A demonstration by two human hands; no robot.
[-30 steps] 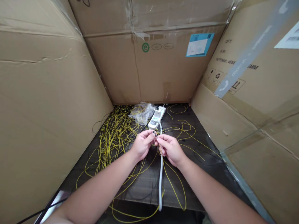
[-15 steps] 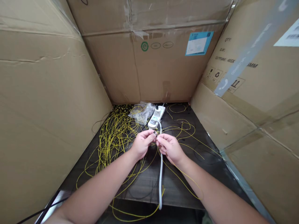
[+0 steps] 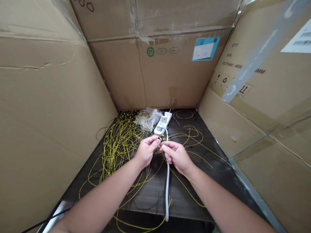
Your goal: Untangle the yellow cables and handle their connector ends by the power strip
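Head view: left hand (image 3: 147,150) and right hand (image 3: 177,154) meet at a small dark piece (image 3: 159,138)

Nearest, a white cord (image 3: 167,194) runs up from the front edge of the dark tabletop (image 3: 181,207), with loops of yellow wire hanging over that edge beside it. One yellow strand also reaches the right forearm.

Beyond this, the hands come together at the middle of the table, just short of the white power strip (image 3: 159,131). The left thumb and forefinger pinch the dark piece; the right fingertips close on what looks like its other end. Whether a wire joins it is too small to tell.

The piece should be very light and fairly stiff, easy to lose from the fingers, so a fingertip pinch on its body seems best. The thin wire probably springs back and could kink if bent sharply.

To the left lies a yellow wire tangle (image 3: 119,145); farther back, a crumpled clear plastic bag (image 3: 148,122) sits just beside the power strip. Cardboard (image 3: 170,77) closes off the rear.
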